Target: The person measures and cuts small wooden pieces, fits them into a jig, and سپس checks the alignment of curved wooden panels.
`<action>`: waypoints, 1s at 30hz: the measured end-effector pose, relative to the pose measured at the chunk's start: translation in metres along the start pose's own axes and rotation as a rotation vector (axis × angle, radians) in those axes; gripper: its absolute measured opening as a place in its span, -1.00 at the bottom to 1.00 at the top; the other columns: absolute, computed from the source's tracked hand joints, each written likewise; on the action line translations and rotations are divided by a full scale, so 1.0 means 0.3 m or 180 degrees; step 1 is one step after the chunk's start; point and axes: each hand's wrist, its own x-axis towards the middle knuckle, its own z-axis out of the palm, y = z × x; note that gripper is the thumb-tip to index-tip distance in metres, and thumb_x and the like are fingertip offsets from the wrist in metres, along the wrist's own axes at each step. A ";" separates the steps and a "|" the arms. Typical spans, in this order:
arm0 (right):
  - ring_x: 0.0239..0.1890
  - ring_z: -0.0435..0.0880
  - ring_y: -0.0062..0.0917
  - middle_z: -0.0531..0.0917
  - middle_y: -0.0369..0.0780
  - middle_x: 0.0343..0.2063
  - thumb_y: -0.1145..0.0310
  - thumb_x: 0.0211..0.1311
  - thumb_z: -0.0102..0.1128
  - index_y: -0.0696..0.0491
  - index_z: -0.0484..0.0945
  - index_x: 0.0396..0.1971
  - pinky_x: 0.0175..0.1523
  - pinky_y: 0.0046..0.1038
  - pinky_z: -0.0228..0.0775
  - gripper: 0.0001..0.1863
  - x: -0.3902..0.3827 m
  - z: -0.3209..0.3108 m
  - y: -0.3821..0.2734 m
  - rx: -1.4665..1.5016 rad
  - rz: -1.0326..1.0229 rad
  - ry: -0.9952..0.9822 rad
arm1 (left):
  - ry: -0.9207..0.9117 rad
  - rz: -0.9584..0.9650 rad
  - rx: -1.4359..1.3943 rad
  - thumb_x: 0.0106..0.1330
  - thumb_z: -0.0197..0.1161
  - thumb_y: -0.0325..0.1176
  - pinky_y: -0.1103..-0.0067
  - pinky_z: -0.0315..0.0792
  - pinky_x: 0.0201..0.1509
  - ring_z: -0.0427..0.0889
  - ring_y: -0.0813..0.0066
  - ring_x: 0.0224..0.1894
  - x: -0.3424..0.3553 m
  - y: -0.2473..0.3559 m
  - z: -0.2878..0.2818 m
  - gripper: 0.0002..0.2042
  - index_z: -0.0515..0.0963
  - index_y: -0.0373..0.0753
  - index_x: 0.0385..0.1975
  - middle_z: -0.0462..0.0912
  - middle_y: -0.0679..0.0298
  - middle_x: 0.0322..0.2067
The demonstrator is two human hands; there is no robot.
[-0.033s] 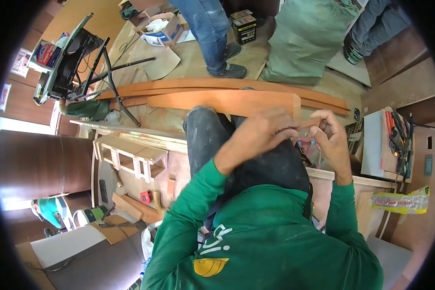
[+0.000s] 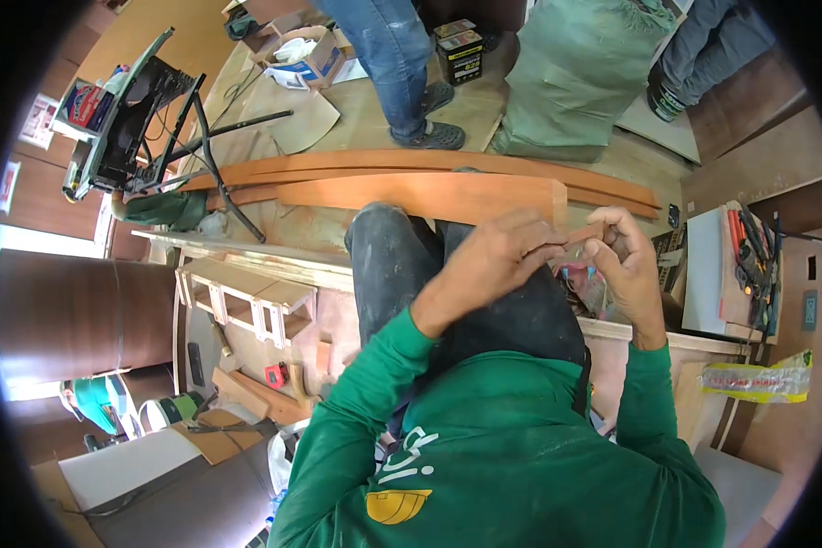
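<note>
A small reddish-brown strip (image 2: 582,236) spans the gap between my hands; whether it is wood or abrasive paper is too small to tell. My right hand (image 2: 627,265) pinches its right end between thumb and fingers. At the other end are the closed fingertips of my left hand (image 2: 507,252), palm down; what they grip is partly hidden. Just beyond them, a long orange-brown wooden board (image 2: 429,194) lies across in front of my knees, its squared end near my fingers. More long boards (image 2: 511,162) lie behind it.
A person's legs (image 2: 388,64) stand beyond the boards, beside a large green sack (image 2: 580,82). A black folding stand (image 2: 201,137) is at the left. Hand tools (image 2: 756,260) sit at the right. Below my seat are a wooden frame (image 2: 256,297) and a red tape measure (image 2: 276,373).
My left wrist and forearm have shifted slightly right, while the fingertips stay by the strip. My right hand looks unchanged.
</note>
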 end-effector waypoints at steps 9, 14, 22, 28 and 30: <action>-0.21 0.49 -0.72 0.53 -0.38 -0.25 0.50 0.35 0.37 0.16 0.54 0.16 -0.16 -0.63 0.39 -0.59 0.030 0.096 0.053 0.0003 -0.0104 0.0376 | 0.0450 -0.0581 -0.0704 0.32 0.43 -0.46 0.39 0.56 -0.16 0.67 0.15 -0.27 -0.039 -0.024 0.104 -0.80 0.54 -0.30 -0.17 0.56 0.12 -0.29; -0.29 0.49 -0.71 0.53 -0.37 -0.25 0.48 0.30 0.44 0.15 0.57 0.09 -0.20 -0.61 0.44 -0.61 0.039 0.176 0.052 -0.0151 -0.0158 0.0996 | 0.0419 -0.0605 -0.0864 0.30 0.45 -0.46 0.38 0.55 -0.17 0.66 0.17 -0.26 -0.045 -0.064 0.101 -0.76 0.56 -0.31 -0.12 0.57 0.14 -0.26; -0.33 0.55 -0.57 0.56 -0.23 -0.28 0.43 0.26 0.48 0.13 0.57 -0.08 -0.22 -0.48 0.48 -0.69 0.038 0.198 0.095 -0.1285 -0.0415 0.1474 | 0.0148 0.0040 0.0676 0.22 0.49 0.03 0.22 0.36 0.32 0.43 -0.08 0.30 0.076 -0.164 -0.119 -0.29 0.45 -0.26 0.28 0.48 -0.02 0.24; -0.30 0.57 -0.45 0.55 -0.19 -0.26 0.39 0.22 0.50 0.13 0.54 -0.14 -0.20 -0.41 0.47 -0.68 0.021 0.211 0.091 -0.1245 -0.0229 0.1596 | -0.0953 -0.0901 -0.0182 0.26 0.49 -0.02 0.29 0.39 0.24 0.63 0.10 0.08 0.166 -0.108 -0.107 -0.45 0.62 -0.28 0.12 0.70 0.07 -0.02; -0.26 0.58 -0.38 0.55 -0.16 -0.24 0.39 0.21 0.49 0.13 0.54 -0.13 -0.16 -0.38 0.47 -0.67 0.009 0.205 0.102 -0.1436 -0.0344 0.1550 | -0.0908 -0.1194 -0.0369 0.25 0.50 -0.06 0.34 0.39 0.17 0.67 0.16 -0.05 0.165 -0.071 -0.101 -0.51 0.67 -0.28 0.04 0.73 0.12 -0.12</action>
